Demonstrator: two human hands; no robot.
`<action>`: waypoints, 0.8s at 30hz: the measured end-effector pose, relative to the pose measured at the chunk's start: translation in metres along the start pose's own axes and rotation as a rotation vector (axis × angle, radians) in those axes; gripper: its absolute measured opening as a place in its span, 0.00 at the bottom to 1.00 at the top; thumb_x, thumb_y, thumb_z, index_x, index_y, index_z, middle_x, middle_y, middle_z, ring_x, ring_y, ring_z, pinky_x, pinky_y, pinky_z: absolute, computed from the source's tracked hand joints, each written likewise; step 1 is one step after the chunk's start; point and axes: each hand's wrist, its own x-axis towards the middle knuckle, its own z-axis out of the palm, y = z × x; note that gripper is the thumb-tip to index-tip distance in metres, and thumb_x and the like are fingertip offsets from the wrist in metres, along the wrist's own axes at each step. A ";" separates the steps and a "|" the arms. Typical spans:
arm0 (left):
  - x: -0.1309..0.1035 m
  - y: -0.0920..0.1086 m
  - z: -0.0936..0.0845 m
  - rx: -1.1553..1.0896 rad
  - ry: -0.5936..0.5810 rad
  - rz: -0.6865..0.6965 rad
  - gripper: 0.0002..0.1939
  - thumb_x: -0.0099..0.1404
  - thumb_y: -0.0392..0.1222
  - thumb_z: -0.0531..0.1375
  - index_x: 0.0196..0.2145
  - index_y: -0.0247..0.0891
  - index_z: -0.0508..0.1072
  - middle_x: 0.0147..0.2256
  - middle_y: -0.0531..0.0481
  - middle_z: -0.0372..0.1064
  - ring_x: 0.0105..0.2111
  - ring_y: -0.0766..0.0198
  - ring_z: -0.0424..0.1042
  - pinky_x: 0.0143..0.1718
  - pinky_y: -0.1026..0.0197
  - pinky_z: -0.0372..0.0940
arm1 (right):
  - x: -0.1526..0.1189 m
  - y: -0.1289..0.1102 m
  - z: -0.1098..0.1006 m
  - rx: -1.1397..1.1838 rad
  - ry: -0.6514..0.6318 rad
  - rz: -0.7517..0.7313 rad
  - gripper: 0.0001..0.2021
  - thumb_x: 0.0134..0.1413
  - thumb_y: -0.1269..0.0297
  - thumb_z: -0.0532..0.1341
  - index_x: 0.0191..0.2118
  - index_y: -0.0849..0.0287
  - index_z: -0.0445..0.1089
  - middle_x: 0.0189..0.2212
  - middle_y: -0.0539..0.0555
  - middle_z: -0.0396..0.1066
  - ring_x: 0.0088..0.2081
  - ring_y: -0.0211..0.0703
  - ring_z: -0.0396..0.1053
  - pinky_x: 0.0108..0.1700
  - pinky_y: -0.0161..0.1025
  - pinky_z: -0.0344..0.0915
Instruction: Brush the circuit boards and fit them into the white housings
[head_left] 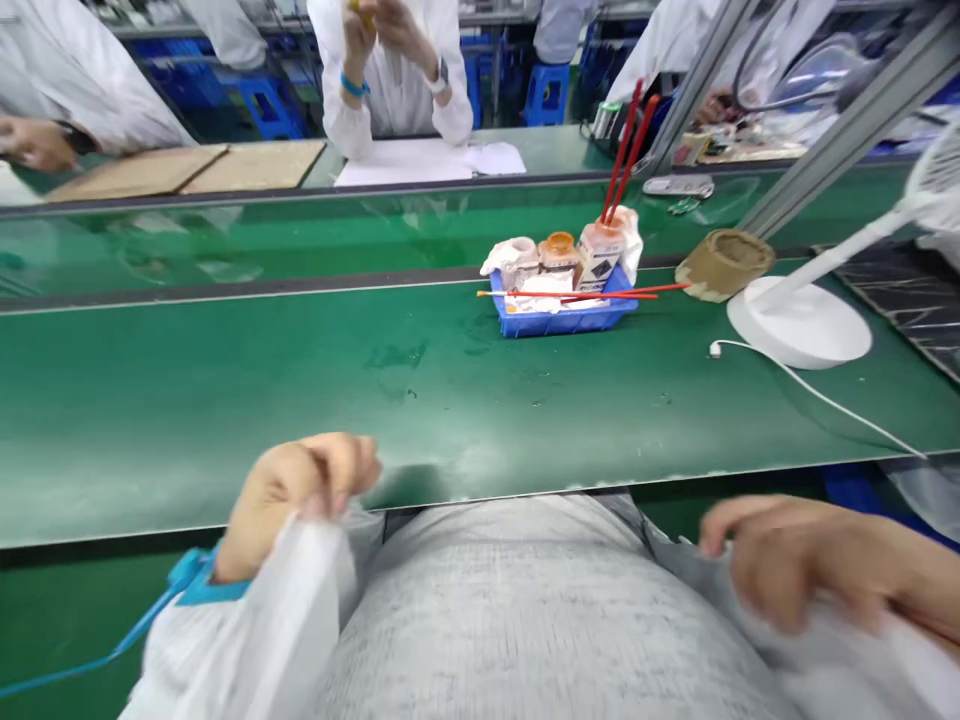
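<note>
Down at the near edge of the green bench (225,400), both hands grip cloth. The left hand (300,495) is curled narrow, its fingertips pinching the edge of a white garment (255,630) that covers that forearm; a blue wrist strap (196,578) sits at the wrist, and its cord trails off to the left. The right hand (787,560) is blurred, its fingers bent down onto the grey fabric (525,610) spread over the lap, which lies between the two hands, below the bench edge. Whether it truly pinches the cloth I cannot tell.

Nothing lies on the bench directly ahead of the hands. Farther back and to the right stands a blue tray (562,318) holding small bottles with orange caps (559,250), white wipes and red sticks (626,150); some sticks stand upright in a bottle, while others lie across the tray rim. Just right of the tray sits a brown tape roll (724,262), tilted, and beside it the round white base of a lamp (799,322), with its white cable (825,400) running across the bench toward the right edge. A slanted metal frame post (847,110) rises behind it.

Across the far bench, a person in white (394,70) holds both hands up, elbows near white paper (427,160). Cardboard sheets (187,168) lie to the left, near another worker's hand (34,143).
</note>
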 end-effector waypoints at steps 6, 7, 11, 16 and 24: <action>0.058 -0.033 0.056 0.252 -0.986 -0.240 0.10 0.62 0.44 0.55 0.33 0.39 0.74 0.30 0.46 0.70 0.32 0.61 0.69 0.36 0.62 0.63 | 0.078 -0.010 0.016 0.148 -0.348 -0.292 0.15 0.58 0.51 0.53 0.33 0.58 0.65 0.25 0.50 0.68 0.28 0.35 0.65 0.36 0.34 0.63; 0.060 -0.037 0.058 0.255 -1.051 -0.261 0.11 0.62 0.46 0.55 0.34 0.39 0.74 0.31 0.46 0.70 0.33 0.61 0.69 0.36 0.62 0.63 | 0.079 -0.004 0.017 0.158 -0.404 -0.279 0.15 0.55 0.50 0.55 0.34 0.59 0.66 0.27 0.51 0.69 0.30 0.35 0.66 0.37 0.34 0.63; 0.056 -0.040 0.040 0.281 -0.946 -0.285 0.18 0.58 0.57 0.56 0.33 0.39 0.75 0.29 0.46 0.68 0.29 0.62 0.66 0.33 0.62 0.62 | 0.065 0.026 0.015 0.357 -0.390 -0.215 0.15 0.50 0.53 0.61 0.32 0.62 0.68 0.28 0.54 0.71 0.31 0.37 0.69 0.37 0.34 0.64; 0.053 -0.022 0.019 0.389 -0.924 -0.248 0.19 0.60 0.56 0.54 0.25 0.39 0.74 0.22 0.51 0.61 0.22 0.67 0.60 0.24 0.65 0.56 | 0.056 0.041 0.007 0.584 -0.288 -0.136 0.16 0.47 0.52 0.63 0.25 0.63 0.70 0.19 0.52 0.68 0.23 0.34 0.65 0.31 0.33 0.63; 0.052 -0.003 0.047 0.650 -0.469 0.155 0.15 0.67 0.47 0.48 0.31 0.38 0.69 0.30 0.49 0.63 0.31 0.66 0.64 0.33 0.65 0.60 | 0.089 0.003 -0.010 0.464 -0.183 -0.204 0.11 0.57 0.60 0.57 0.39 0.61 0.72 0.25 0.52 0.68 0.27 0.32 0.65 0.32 0.30 0.63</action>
